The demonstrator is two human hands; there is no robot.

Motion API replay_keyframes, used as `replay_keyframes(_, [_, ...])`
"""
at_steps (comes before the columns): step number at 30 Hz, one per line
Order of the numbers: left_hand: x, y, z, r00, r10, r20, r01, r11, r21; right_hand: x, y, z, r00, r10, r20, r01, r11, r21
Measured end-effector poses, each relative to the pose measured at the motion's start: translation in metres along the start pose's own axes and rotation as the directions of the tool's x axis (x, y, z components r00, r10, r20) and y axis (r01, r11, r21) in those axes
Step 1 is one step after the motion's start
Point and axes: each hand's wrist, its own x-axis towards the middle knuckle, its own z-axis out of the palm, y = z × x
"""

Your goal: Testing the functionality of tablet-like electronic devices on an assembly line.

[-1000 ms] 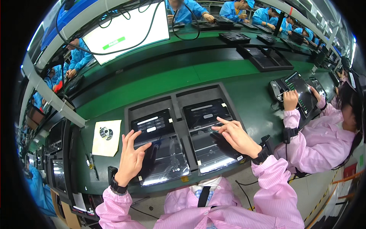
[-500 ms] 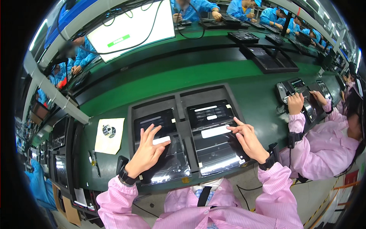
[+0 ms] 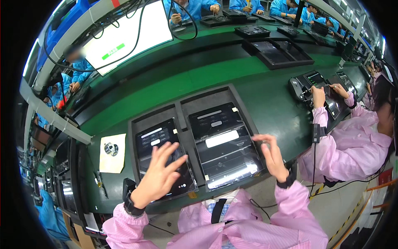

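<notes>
Two dark tablets lie side by side in a grey foam tray (image 3: pixel 182 132) in front of me. Over the left tablet (image 3: pixel 143 149) is my left hand (image 3: pixel 159 174), its fingers spread and holding nothing; it covers part of the screen. A lit text panel and a small white button show above my fingers. The right tablet (image 3: pixel 226 155) shows a white box in mid-screen and a dimmed panel above it. My right hand (image 3: pixel 273 157) hovers off that tablet's right edge, fingers apart, nothing in it. Clear film with glare covers the lower part of both screens.
Left of the tray lie a pale yellow sheet (image 3: pixel 112 153) with a round black-and-white piece and a thin tool (image 3: pixel 100 184). A large bright monitor (image 3: pixel 128 37) stands at the far left. Another tray (image 3: pixel 277 54) sits farther back. A pink-sleeved co-worker (image 3: pixel 331 145) handles devices at right.
My right hand has moved off the right tablet to its right. On the left tablet the white box is gone and its upper panel is now brighter. My view has shifted slightly.
</notes>
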Motion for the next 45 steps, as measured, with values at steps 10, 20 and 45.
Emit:
replay_keyframes(10, [0.047, 0.052, 0.079, 0.945, 0.167, 0.28, -0.18, 0.983, 0.023, -0.099, 0.002, 0.039, 0.913, 0.388, -0.124, -0.363, 0.914, 0.183])
replay_keyframes(20, [0.044, 0.044, 0.07, 0.948, 0.209, 0.241, -0.213, 0.977, -0.011, -0.15, -0.031, 0.063, 0.831, 0.542, 0.125, -0.524, 0.687, 0.503])
replay_keyframes(45, [-0.044, -0.01, 0.075, 0.997, 0.039, -0.07, -0.009, 0.925, 0.38, -0.032, -0.014, 0.063, 0.894, -0.447, 0.03, 0.398, 0.762, -0.511])
